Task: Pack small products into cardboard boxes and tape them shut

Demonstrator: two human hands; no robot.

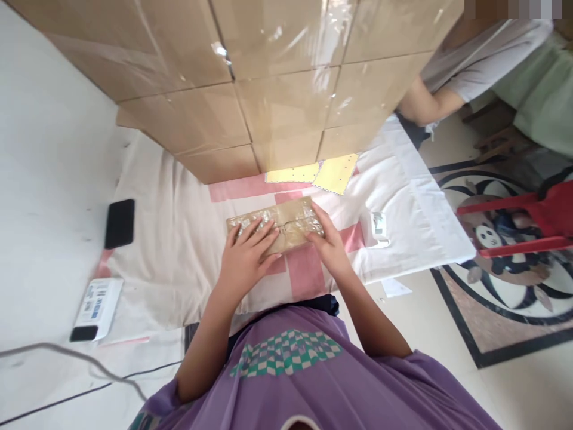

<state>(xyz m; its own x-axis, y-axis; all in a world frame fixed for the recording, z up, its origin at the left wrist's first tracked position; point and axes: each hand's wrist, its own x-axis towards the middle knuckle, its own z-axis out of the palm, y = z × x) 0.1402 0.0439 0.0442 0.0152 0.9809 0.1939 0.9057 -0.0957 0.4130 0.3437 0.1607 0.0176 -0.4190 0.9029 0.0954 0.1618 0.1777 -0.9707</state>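
A small cardboard box (pixel 292 214) wrapped in shiny clear tape lies on the cloth-covered table in front of me. Across its left part rests my left hand (pixel 247 255), palm down, fingers spread out over the top. My right hand (pixel 330 243) grips the right end, its thumb at the near edge and its fingers along the far corner. The box's left front side is partly hidden under my left hand. Just beyond it lie yellow cards (pixel 336 174) with a few dark spots.
Taped cardboard boxes (pixel 286 107) rise in a large stack at the back. A black phone (pixel 120 224) and a white device (pixel 97 307) lie left, near cables (pixel 54 349). A white roll-like item (pixel 378 229) sits right. Beyond are a person's arm (pixel 423 101) and a red chair (pixel 553 209).
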